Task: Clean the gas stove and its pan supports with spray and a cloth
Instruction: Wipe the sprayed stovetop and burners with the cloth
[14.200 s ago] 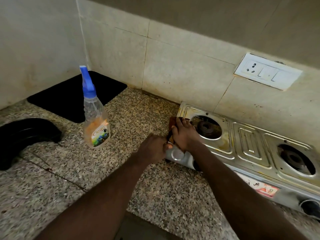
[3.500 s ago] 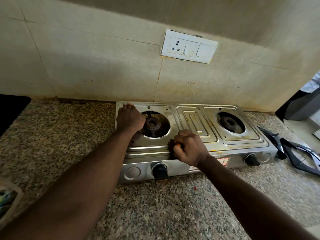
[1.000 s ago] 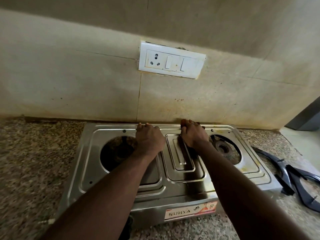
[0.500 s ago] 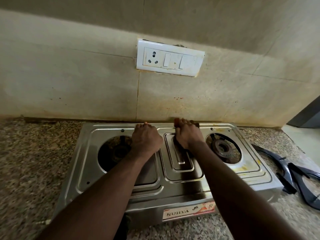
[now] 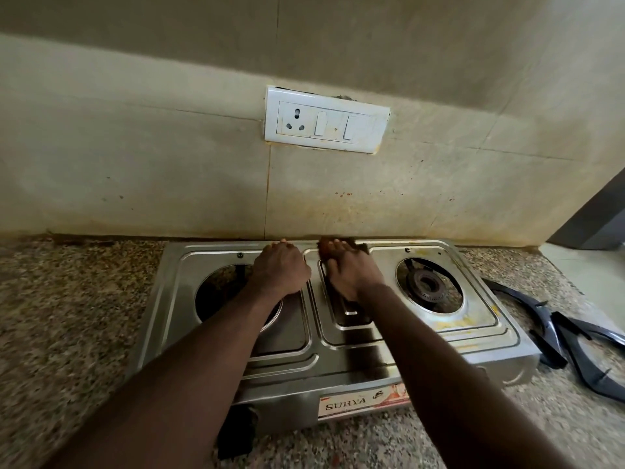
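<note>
The steel two-burner gas stove (image 5: pixel 473 336) stands against the tiled wall with its pan supports off. My left hand (image 5: pixel 279 270) rests on the stove top by the left burner opening (image 5: pixel 220 292), fingers reaching to the back edge. My right hand (image 5: pixel 351 269) presses a dark brown cloth (image 5: pixel 362 247) flat against the back edge of the middle panel; most of the cloth is hidden under the hand. The right burner (image 5: pixel 427 286) is uncovered, with yellow stains in front of it. Two black pan supports (image 5: pixel 575 336) lie on the counter to the right of the stove.
A granite counter (image 5: pixel 67 316) runs around the stove. A white socket and switch plate (image 5: pixel 326 120) is on the stained wall tiles above. A black knob (image 5: pixel 236 431) shows on the stove front under my left forearm. A dark panel (image 5: pixel 595 221) stands at far right.
Over the last second my right hand has slid the cloth from the middle panel up to the stove's back edge. My left hand has stayed by the left burner.
</note>
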